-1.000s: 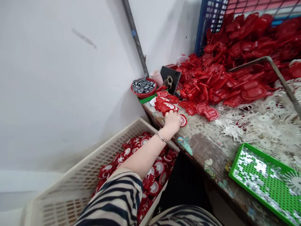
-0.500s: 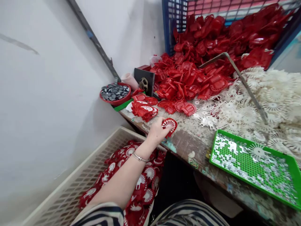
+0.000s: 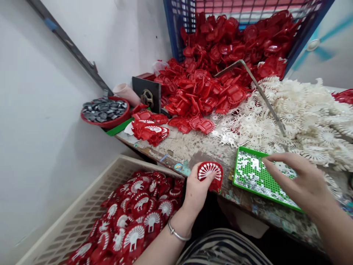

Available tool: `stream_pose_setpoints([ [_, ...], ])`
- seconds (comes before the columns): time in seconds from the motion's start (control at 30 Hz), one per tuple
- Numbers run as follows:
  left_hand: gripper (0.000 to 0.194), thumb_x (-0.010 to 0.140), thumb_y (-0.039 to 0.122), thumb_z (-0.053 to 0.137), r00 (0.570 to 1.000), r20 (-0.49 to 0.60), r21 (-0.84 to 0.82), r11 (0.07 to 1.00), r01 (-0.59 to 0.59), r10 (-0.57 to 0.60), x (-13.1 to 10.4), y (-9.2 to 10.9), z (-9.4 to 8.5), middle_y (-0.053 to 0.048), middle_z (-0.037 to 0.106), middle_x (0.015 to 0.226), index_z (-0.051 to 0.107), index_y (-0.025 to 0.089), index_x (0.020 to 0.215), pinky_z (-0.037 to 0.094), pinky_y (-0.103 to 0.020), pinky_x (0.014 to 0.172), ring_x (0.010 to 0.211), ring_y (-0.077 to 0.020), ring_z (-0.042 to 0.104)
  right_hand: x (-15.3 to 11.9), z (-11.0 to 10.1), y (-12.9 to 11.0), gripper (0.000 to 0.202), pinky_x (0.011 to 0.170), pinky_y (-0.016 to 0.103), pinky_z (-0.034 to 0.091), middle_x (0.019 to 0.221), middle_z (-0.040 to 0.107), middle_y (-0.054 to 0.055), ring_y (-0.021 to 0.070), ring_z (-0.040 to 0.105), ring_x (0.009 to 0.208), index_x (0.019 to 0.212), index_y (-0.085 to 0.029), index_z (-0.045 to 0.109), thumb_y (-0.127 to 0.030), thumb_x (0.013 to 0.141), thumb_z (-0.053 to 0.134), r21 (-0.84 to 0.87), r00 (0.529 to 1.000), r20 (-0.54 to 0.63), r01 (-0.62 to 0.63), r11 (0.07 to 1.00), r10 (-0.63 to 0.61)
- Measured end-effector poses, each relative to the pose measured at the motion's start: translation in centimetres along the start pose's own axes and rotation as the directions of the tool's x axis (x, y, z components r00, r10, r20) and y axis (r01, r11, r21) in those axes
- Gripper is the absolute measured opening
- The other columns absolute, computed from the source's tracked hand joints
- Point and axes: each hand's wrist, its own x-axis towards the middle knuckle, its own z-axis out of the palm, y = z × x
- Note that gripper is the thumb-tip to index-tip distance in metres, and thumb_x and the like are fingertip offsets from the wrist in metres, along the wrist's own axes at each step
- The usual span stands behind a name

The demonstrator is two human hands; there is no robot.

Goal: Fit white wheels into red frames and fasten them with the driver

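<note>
- Left hand (image 3: 197, 193) grips a red piece (image 3: 217, 176) at the bench's near edge, thumb across its white insert (image 3: 205, 169); a firm, level hold keeps both together.
- Right hand (image 3: 302, 180) is over the green tray (image 3: 236, 167), fingertips narrowly spaced; whether they pinch anything, I cannot tell. A light pinch suits such small silvery bits (image 3: 255, 163).
- White fans (image 3: 289, 117) lie far right, red parts (image 3: 204, 92) far, a filled crate (image 3: 82, 210) near left.

One head-level view, forward and downward, close over left hand (image 3: 196, 189), right hand (image 3: 307, 184) and worktable (image 3: 190, 142).
</note>
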Motion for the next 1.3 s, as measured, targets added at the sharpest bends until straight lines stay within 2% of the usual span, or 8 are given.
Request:
stream_pose_setpoints([
  [0.13,0.039,0.065,0.031,0.082,0.991,0.033,-0.101,0.986,0.132,-0.130,-0.8,-0.2,-0.7,-0.002,0.073,0.085,0.066,0.016,0.096,0.054,-0.029,0.075,0.076,-0.0166,0.068,5.3,6.5,0.8,0.024,0.095,0.045,0.038,0.088,0.074,0.002,0.0228,0.067,0.089,0.084,-0.025,0.072,-0.042,0.091,0.056,-0.284,0.948,0.300,-0.020,0.958,0.109],
  [0.2,0.044,0.062,0.032,0.084,0.978,0.011,-0.171,0.964,0.205,-0.206,-0.8,-0.4,-1.0,-0.002,0.074,0.085,0.066,0.016,0.097,0.055,-0.028,0.073,0.075,-0.0165,0.068,7.1,9.2,1.1,0.022,0.099,0.048,0.032,0.094,0.075,0.004,0.0253,0.065,0.098,0.087,-0.024,0.072,-0.036,0.090,0.055,-0.373,0.922,0.359,-0.003,0.928,0.147],
  [0.4,0.052,0.061,0.032,0.087,0.966,-0.044,-0.309,0.923,0.228,-0.253,-0.3,0.0,-1.8,-0.002,0.074,0.088,0.063,0.016,0.104,0.055,-0.027,0.073,0.076,-0.0150,0.069,9.3,13.5,1.4,0.021,0.103,0.050,0.025,0.099,0.072,0.012,0.0307,0.057,0.105,0.091,-0.016,0.068,-0.034,0.082,0.061,-0.462,0.849,0.512,0.145,0.875,0.130],
  [0.6,0.049,0.063,0.035,0.085,0.949,0.035,-0.498,0.818,0.288,-0.312,0.5,0.9,-2.3,-0.003,0.075,0.092,0.065,0.016,0.103,0.055,-0.027,0.072,0.077,-0.0165,0.070,9.7,14.0,2.2,0.024,0.109,0.050,0.015,0.097,0.072,0.009,0.0263,0.058,0.101,0.091,-0.016,0.068,-0.017,0.091,0.044,-0.501,0.816,0.564,0.215,0.838,0.128],
  [0.77,0.048,0.064,0.034,0.085,0.933,0.102,-0.516,0.784,0.345,-0.344,0.6,0.6,-2.4,-0.005,0.075,0.097,0.068,0.016,0.105,0.054,-0.028,0.075,0.081,-0.0173,0.070,9.4,14.0,2.4,0.029,0.108,0.051,0.017,0.105,0.069,0.011,0.0298,0.055,0.108,0.109,-0.014,0.065,-0.030,0.087,0.054,-0.509,0.829,0.547,0.218,0.832,0.118],
  [1.0,0.047,0.064,0.033,0.084,0.913,0.143,-0.516,0.758,0.399,-0.383,0.5,0.5,-2.4,-0.006,0.075,0.093,0.065,0.016,0.104,0.054,-0.031,0.079,0.081,-0.0193,0.071,10.1,13.8,2.5,0.022,0.107,0.048,0.019,0.096,0.069,0.013,0.0277,0.057,0.101,0.089,-0.014,0.071,-0.019,0.085,0.050,-0.479,0.851,0.517,0.199,0.855,0.091],
  [1.2,0.046,0.065,0.033,0.084,0.912,0.164,-0.524,0.750,0.404,-0.376,0.4,0.5,-2.4,-0.004,0.075,0.091,0.066,0.016,0.103,0.053,-0.029,0.077,0.078,-0.0179,0.070,11.3,13.0,4.1,0.030,0.097,0.049,0.035,0.099,0.073,0.009,0.0265,0.062,0.097,0.090,-0.021,0.073,-0.024,0.090,0.044,-0.379,0.901,0.388,-0.035,0.925,0.192],
  [1.3,0.044,0.064,0.032,0.084,0.906,0.176,-0.525,0.742,0.416,-0.384,0.4,0.5,-2.2,-0.005,0.076,0.089,0.067,0.016,0.101,0.053,-0.027,0.074,0.075,-0.0161,0.069,11.7,12.6,5.0,0.030,0.084,0.039,0.048,0.095,0.074,0.005,0.0233,0.067,0.088,0.102,-0.023,0.075,-0.028,0.089,0.049,-0.260,0.898,0.337,-0.201,0.944,0.284],
])
